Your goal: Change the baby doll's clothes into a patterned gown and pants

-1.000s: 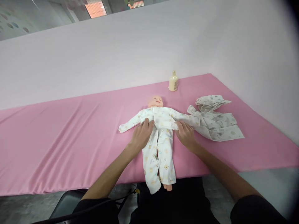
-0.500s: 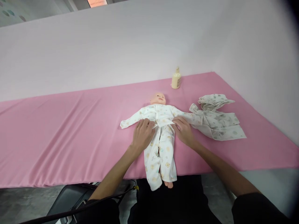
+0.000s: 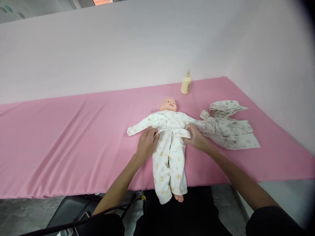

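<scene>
A baby doll [image 3: 168,105] lies on its back, its head toward the wall, in a white printed top [image 3: 167,119] and matching trousers [image 3: 169,164]. The white waistband [image 3: 180,132] is stretched sideways across the doll's middle. At one side of the waist, my left hand [image 3: 147,142] is closed on the waistband. My right hand [image 3: 197,137] pinches it at the opposite side, near the doll's outstretched sleeve. One bare foot [image 3: 178,198] pokes out of a trouser leg past the table edge; the other foot is hidden.
Pink cloth [image 3: 81,141] covers the table. A pale yellow pump bottle [image 3: 186,85] stands near the wall. Crumpled white printed cloths [image 3: 231,131] lie to the right. Below the front edge are a dark chair [image 3: 71,209] and a black cable [image 3: 105,212].
Both hands have moved slightly outward, and more of the white waistband now shows between them. The doll stays in place; the view has shifted a little.
</scene>
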{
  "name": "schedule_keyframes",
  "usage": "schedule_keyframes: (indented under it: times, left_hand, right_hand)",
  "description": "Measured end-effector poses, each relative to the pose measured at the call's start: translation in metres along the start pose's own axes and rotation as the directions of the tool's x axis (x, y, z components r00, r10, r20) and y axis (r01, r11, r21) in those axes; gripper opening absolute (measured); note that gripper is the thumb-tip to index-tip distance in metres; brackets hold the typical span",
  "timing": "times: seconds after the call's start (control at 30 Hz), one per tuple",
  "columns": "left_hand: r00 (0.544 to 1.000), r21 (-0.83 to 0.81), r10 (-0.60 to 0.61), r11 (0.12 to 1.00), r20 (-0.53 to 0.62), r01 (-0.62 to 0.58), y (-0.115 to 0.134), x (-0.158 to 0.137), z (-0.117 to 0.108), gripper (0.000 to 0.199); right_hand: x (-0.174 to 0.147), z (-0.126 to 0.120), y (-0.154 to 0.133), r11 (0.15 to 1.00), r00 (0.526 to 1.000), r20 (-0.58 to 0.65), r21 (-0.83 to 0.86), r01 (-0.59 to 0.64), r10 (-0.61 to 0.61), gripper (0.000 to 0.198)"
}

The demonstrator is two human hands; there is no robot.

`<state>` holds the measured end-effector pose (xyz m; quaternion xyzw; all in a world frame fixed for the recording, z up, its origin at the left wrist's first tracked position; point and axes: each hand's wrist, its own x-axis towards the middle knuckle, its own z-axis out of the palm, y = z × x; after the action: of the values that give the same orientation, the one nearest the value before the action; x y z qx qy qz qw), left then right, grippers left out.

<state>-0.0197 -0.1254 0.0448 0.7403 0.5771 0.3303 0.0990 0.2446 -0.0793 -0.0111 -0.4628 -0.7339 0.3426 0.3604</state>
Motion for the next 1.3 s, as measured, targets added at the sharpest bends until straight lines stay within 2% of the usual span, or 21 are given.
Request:
schedule_keyframes:
  times: [0.1,0.23,0.33,0.4,0.47,0.5,0.6,0.7,0.73,0.8,0.87,0.97,1.03,1.1,1.2,1.3]
  left_hand:
    - [0.997,0.010,0.076,0.997,-0.025,-0.075,0.000,-0.010,0.001,0.014]
    - [0.973,0.095,0.224,0.971,-0.057,-0.218,0.006,-0.014,0.003,0.032]
    - [0.945,0.189,0.325,0.931,-0.041,-0.312,0.002,-0.014,0.007,0.021]
    - [0.944,0.242,0.326,0.921,-0.058,-0.304,-0.008,-0.017,0.010,0.018]
    - [0.960,0.284,0.272,0.928,-0.073,-0.241,-0.023,-0.022,0.012,0.026]
    - [0.972,0.295,0.223,0.936,-0.074,-0.193,-0.031,-0.025,0.012,0.028]
    - [0.999,0.292,0.028,0.956,-0.039,-0.015,-0.050,-0.029,0.011,0.032]
    - [0.986,0.236,-0.115,0.968,0.117,0.085,-0.057,-0.030,0.009,0.051]
    - [0.974,0.194,-0.135,0.976,0.181,0.099,-0.056,-0.030,0.009,0.060]
    - [0.954,0.083,-0.161,0.986,0.255,0.144,-0.053,-0.029,0.011,0.073]
    - [0.945,-0.041,-0.220,0.971,0.242,0.236,-0.048,-0.029,0.014,0.067]
    - [0.920,-0.230,-0.336,0.897,0.202,0.378,-0.044,-0.030,0.019,0.043]
    - [0.906,-0.339,-0.372,0.841,0.203,0.421,-0.044,-0.031,0.020,0.036]
    - [0.893,-0.413,-0.401,0.792,0.204,0.450,-0.045,-0.032,0.021,0.035]
    - [0.861,-0.429,-0.481,0.751,0.165,0.502,-0.047,-0.033,0.022,0.034]
    - [0.854,-0.294,-0.511,0.805,0.097,0.515,-0.048,-0.034,0.025,0.025]
  right_hand:
    - [-0.005,0.005,0.007,0.978,0.993,-0.086,-0.199,0.064,-0.083,0.037]
    - [-0.005,0.011,0.004,0.943,0.960,-0.222,-0.319,0.095,-0.172,0.030]
    - [-0.010,0.012,-0.002,0.923,0.938,-0.237,-0.349,0.160,-0.252,0.026]
    - [-0.018,0.012,-0.002,0.916,0.930,-0.223,-0.345,0.206,-0.293,0.025]
    - [-0.027,0.014,0.005,0.919,0.930,-0.237,-0.346,0.191,-0.282,0.025]
    - [-0.030,0.015,0.009,0.926,0.934,-0.262,-0.349,0.144,-0.244,0.024]
    - [-0.033,0.021,0.020,0.938,0.943,-0.330,-0.334,-0.090,-0.027,0.023]
    - [-0.025,0.027,0.021,0.914,0.948,-0.280,-0.325,-0.242,0.151,0.018]
    - [-0.023,0.029,0.019,0.905,0.954,-0.245,-0.341,-0.253,0.174,0.014]
    - [-0.020,0.031,0.015,0.886,0.964,-0.186,-0.390,-0.251,0.191,0.023]
    - [-0.022,0.032,0.012,0.867,0.966,-0.158,-0.429,-0.254,0.205,0.034]
    - [-0.033,0.027,0.011,0.876,0.971,-0.116,-0.419,-0.240,0.210,0.038]
    - [-0.044,0.021,0.013,0.905,0.976,-0.108,-0.366,-0.216,0.189,0.037]
    - [-0.053,0.014,0.013,0.928,0.974,-0.156,-0.311,-0.207,0.165,0.035]
    - [-0.062,0.010,0.011,0.937,0.961,-0.219,-0.267,-0.224,0.167,0.034]
    - [-0.060,0.016,0.011,0.925,0.958,-0.201,-0.279,-0.258,0.207,0.025]
